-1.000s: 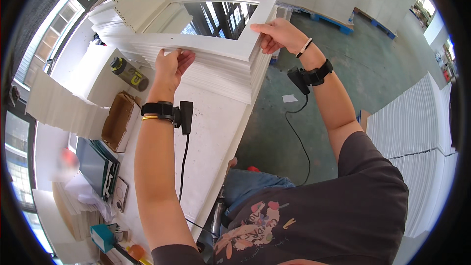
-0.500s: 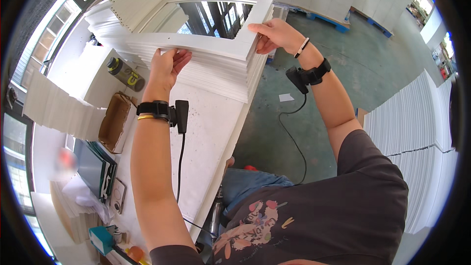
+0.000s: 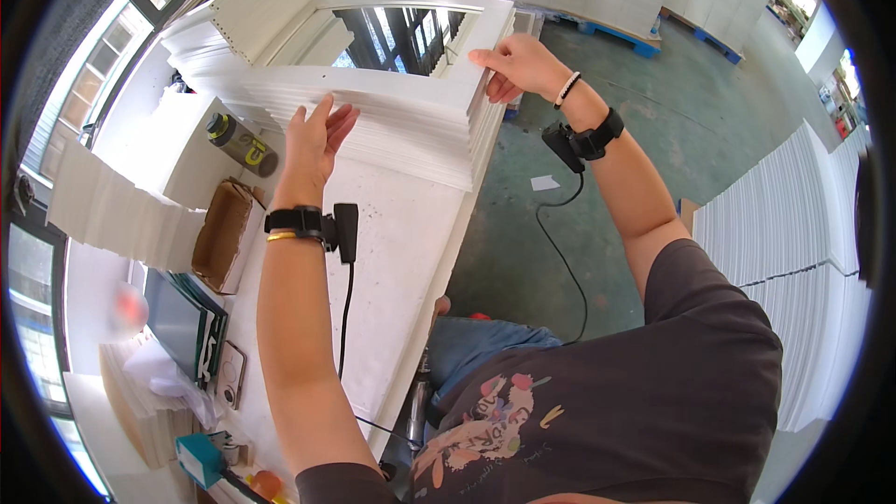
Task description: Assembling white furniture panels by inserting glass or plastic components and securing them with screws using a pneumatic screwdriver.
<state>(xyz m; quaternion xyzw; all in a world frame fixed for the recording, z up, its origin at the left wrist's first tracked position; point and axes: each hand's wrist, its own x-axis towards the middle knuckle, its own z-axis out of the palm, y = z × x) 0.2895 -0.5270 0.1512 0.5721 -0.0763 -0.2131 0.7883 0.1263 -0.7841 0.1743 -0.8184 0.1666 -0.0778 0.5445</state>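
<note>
A white-framed mirror point(image 3: 383, 80) lies on top of a stack of flat white panels point(image 3: 401, 135) at the far end of the table. Its glass reflects dark bars and bright window light. My right hand point(image 3: 523, 67) pinches the mirror's right edge, thumb on the top face and fingers curled at the side. Just in front of the near edge is my left hand point(image 3: 315, 142), its fingers apart and nothing held. Each wrist wears a black strap with a small device and cable.
Along the table's left stand a bottle point(image 3: 243, 145), a brown cardboard box point(image 3: 224, 235), dark folders point(image 3: 191, 317) and a phone point(image 3: 231, 375). White panel stacks point(image 3: 770, 215) rise at the right. Blue pallets point(image 3: 621, 37) bear white stacks across the green floor point(image 3: 504, 215).
My left hand has let go of the mirror's near edge, and its fingers have spread. That edge has settled lower onto the stack. The right hand stays at the right edge.
</note>
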